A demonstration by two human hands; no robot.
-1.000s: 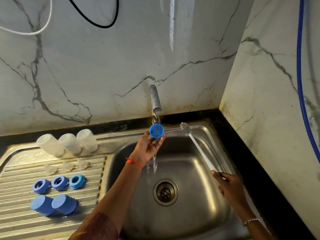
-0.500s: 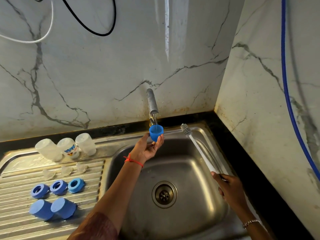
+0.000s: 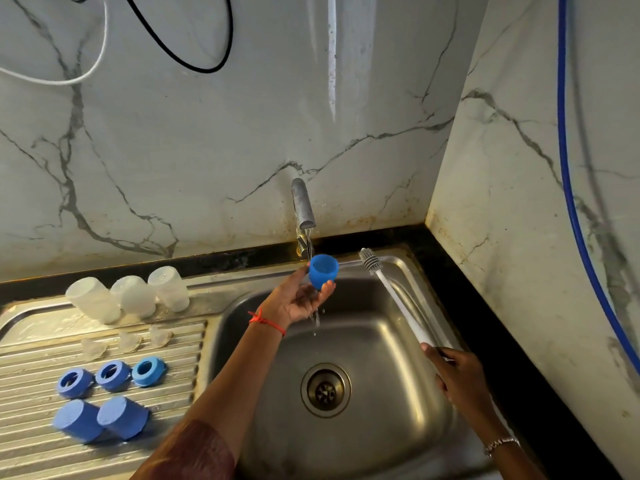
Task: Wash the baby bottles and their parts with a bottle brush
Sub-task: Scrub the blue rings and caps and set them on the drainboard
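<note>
My left hand (image 3: pixel 298 299) holds a blue bottle cap (image 3: pixel 322 270) mouth-up under the tap (image 3: pixel 302 206), and water runs into it and drips off my palm. My right hand (image 3: pixel 457 374) grips the white handle of the bottle brush (image 3: pixel 391 292), whose grey bristle head points up toward the sink's back rim. On the drainboard (image 3: pixel 31 452) to the left stand three clear bottles (image 3: pixel 133 295) upside down, three clear nipples (image 3: pixel 129 341), three blue collar rings (image 3: pixel 112 375) and two more blue caps (image 3: pixel 100 419).
The steel sink basin (image 3: pixel 381 358) has a round drain (image 3: pixel 325 390) at its centre. Marble walls close in behind and on the right. A blue hose (image 3: pixel 568 188) hangs down the right wall; black and white cables loop at the top left.
My left hand has turned the blue cap from facing me to mouth-up under the tap. My right hand and the brush have stayed put.
</note>
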